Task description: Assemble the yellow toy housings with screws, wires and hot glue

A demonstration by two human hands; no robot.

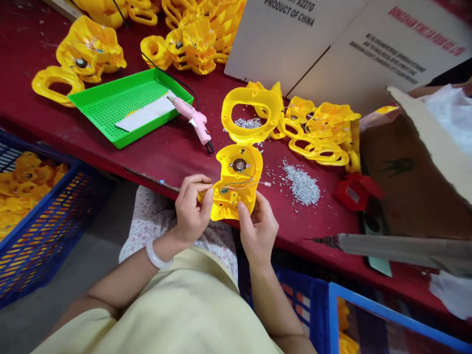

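Between my hands is a yellow plastic housing half (pixel 217 212), its hollow inside facing up. A round speaker (pixel 239 165), thin coloured wires and a small circuit board (pixel 224 191) show in it. My left hand (pixel 193 206) pinches its left edge between thumb and fingers. On its lower right side my right hand (pixel 260 223) grips it, thumb on the inner face and fingers behind. A wire with a pale tip (pixel 267 184) sticks out to the right. Just beyond lies a yellow ring-handled piece (pixel 250 133), touching or joined to the housing; I cannot tell which.
A pink glue gun (pixel 193 118) leans on a green tray (pixel 127 137). Small screws (pixel 304 186) lie piled at right. An electric screwdriver (pixel 383 248) points in from the right. Yellow shells (pixel 328 123), white cartons (pixel 295 44) and a blue crate (pixel 70 216) surround the red table.
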